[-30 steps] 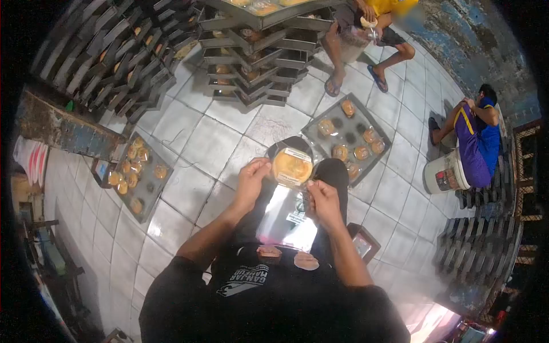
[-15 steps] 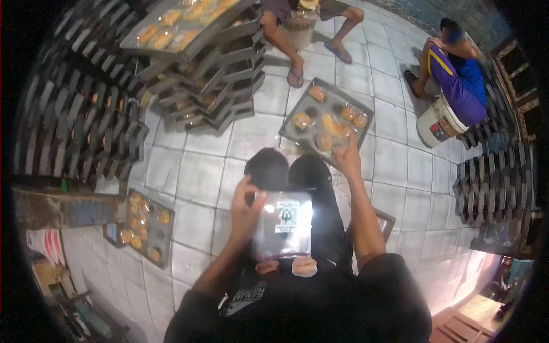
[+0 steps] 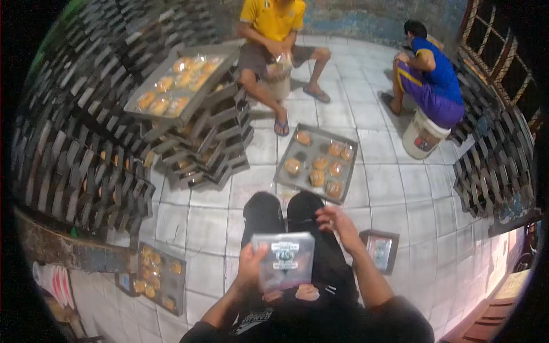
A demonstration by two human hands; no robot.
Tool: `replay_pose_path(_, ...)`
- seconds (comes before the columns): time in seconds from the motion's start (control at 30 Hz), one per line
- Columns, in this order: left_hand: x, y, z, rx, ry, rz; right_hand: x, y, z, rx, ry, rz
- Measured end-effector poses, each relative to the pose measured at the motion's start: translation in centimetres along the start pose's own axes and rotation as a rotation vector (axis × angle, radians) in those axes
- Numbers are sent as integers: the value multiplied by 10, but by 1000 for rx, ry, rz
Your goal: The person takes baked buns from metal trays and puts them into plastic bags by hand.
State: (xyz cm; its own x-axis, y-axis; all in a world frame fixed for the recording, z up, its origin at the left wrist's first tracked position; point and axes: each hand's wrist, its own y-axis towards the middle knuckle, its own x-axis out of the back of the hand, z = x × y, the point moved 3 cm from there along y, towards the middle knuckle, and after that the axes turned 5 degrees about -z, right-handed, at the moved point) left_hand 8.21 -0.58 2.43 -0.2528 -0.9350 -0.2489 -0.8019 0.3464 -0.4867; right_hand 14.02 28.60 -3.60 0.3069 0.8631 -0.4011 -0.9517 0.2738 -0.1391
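My left hand [image 3: 250,268] is closed on the left edge of a stack of clear plastic bags [image 3: 286,264] with printed green and white labels, held over my lap. My right hand [image 3: 338,224] is beside my right knee, fingers apart, with nothing visible in it. Beyond my knees a dark metal tray [image 3: 309,154] lies on the tiled floor, carrying several buns [image 3: 318,163], most looking plastic-wrapped. Two printed bun pictures show at the bottom of the bags.
Stacked trays [image 3: 200,143] rise at the left, topped by a tray of wrapped bread [image 3: 183,83]. Another bun tray [image 3: 177,286] lies lower left; a small framed tray [image 3: 380,251] sits right. One person [image 3: 271,26] sits ahead; another sits on a white bucket [image 3: 422,137].
My right hand has drawn back from the bun tray to beside my knee. The long bread piece in the tray's middle is no longer seen; round buns show there. My view has tilted up.
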Motion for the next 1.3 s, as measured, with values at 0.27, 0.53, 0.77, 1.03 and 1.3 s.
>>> replay_pose_path(0.27, 24, 5, 8, -735, 870, -14, -48, 23, -31, -134, -422, 393)
replay_pose_path(0.53, 41, 29, 30, -843, 1031, -83, -66, 17, -33, 31, -691, 174)
replay_pose_path(0.77, 37, 35, 30, -790, 969, -89, -62, 31, -37, 263, -724, 147)
replay_pose_path(1.03, 46, 33, 31, -792, 966, -143, -77, 81, -45, 449, -872, 118)
replay_pose_path(1.3, 53, 34, 27, -752, 953, -200, -75, 90, -46, 414, -883, 96)
